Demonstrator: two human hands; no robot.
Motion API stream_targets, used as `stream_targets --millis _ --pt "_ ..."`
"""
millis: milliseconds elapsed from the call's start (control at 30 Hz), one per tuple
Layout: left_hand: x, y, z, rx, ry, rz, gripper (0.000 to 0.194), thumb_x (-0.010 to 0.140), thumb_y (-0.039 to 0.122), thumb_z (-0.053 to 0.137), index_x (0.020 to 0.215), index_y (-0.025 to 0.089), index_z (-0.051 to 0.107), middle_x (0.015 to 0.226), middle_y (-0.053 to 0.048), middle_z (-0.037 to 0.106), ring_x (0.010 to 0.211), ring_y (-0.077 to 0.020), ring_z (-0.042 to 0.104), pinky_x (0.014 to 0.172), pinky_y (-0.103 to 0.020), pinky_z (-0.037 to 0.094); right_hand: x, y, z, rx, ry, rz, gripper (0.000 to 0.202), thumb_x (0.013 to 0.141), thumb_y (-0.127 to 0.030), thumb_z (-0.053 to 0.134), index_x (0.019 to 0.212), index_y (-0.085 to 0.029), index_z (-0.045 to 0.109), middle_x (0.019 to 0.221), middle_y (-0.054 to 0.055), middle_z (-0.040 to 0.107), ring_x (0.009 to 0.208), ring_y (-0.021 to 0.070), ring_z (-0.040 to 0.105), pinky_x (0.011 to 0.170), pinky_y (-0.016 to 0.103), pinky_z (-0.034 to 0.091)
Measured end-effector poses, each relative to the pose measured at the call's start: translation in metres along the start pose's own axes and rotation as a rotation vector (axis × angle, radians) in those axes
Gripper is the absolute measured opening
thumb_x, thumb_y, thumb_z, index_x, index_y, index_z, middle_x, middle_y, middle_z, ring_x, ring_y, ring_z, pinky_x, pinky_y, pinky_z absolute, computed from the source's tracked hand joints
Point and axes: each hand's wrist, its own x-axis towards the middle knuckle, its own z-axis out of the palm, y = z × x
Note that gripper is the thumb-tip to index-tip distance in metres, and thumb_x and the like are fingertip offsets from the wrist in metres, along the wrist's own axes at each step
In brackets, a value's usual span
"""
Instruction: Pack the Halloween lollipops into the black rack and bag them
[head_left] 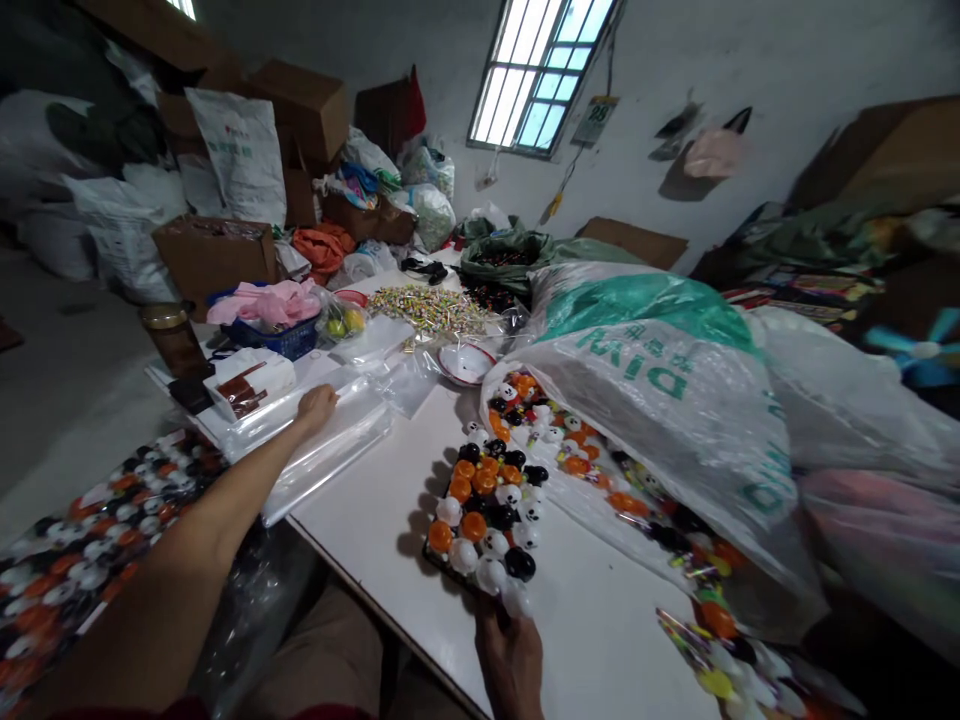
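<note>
My left hand (316,406) reaches out over a stack of clear plastic bags (337,445), fingers drawn together at the stack's upper edge, apparently pinching a bag. At the table's near edge, my right hand (510,655) grips the near end of a dark tray packed with round orange, black and white pieces (484,510). Some white pieces carry dark faces like skulls or ghosts. The tray's base is mostly hidden under them. Beyond the tray, a large white woven sack (637,370) lies with its mouth spilling similar pieces (577,440) onto the white table (360,545).
A white dish with a red rim (466,364) and a heap of small colourful pieces (427,310) are farther back. A blue basket (289,340), tissue pack (251,383) and brown jar (172,340) stand left. More filled trays (112,530) lie low at left.
</note>
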Motion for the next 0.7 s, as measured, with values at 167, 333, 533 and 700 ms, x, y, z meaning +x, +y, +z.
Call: stream_targets --millis 167,333,533,700 --pt "0.007 0.005 -0.010 -0.010 0.022 0.023 0.025 0.093 0.035 0.050 0.101 0.017 0.065 0.103 -0.011 0.070 0.099 -0.0257 0.063 0.081 -0.032 0.043 0.001 0.001 -0.001 0.009 -0.003 -0.001 0.058 0.083 -0.069 0.050 0.083 -0.016 0.071 0.071 0.010 0.071 0.066 0.0234 0.061 0.059 0.030 0.047" --pt "-0.051 0.009 0.032 -0.085 0.016 0.138 0.019 0.089 0.028 0.057 0.101 0.021 0.069 0.116 -0.009 0.066 0.119 -0.0258 0.054 0.101 -0.038 0.038 0.002 -0.001 -0.003 0.007 -0.004 -0.008 0.055 0.082 -0.068 0.051 0.083 -0.017 0.072 0.072 0.010 0.071 0.068 0.0243 0.063 0.059 0.030 0.049" --pt "-0.064 0.004 0.046 -0.244 0.043 0.114 0.021 0.088 0.027 0.053 0.080 0.021 0.071 0.096 -0.006 0.071 0.101 -0.0218 0.060 0.091 -0.032 0.044 -0.002 -0.005 -0.002 0.010 0.024 0.017 0.056 0.082 -0.068 0.049 0.080 -0.017 0.071 0.069 0.010 0.070 0.069 0.0256 0.063 0.061 0.031 0.050" --pt "-0.022 0.003 0.010 -0.400 0.115 -0.066 0.021 0.084 0.029 0.051 0.077 0.019 0.069 0.074 -0.001 0.069 0.076 -0.0176 0.061 0.069 -0.025 0.045 0.000 -0.011 -0.002 0.043 0.033 0.032 0.056 0.076 -0.073 0.052 0.076 -0.020 0.071 0.072 0.011 0.072 0.069 0.0295 0.065 0.059 0.035 0.051"
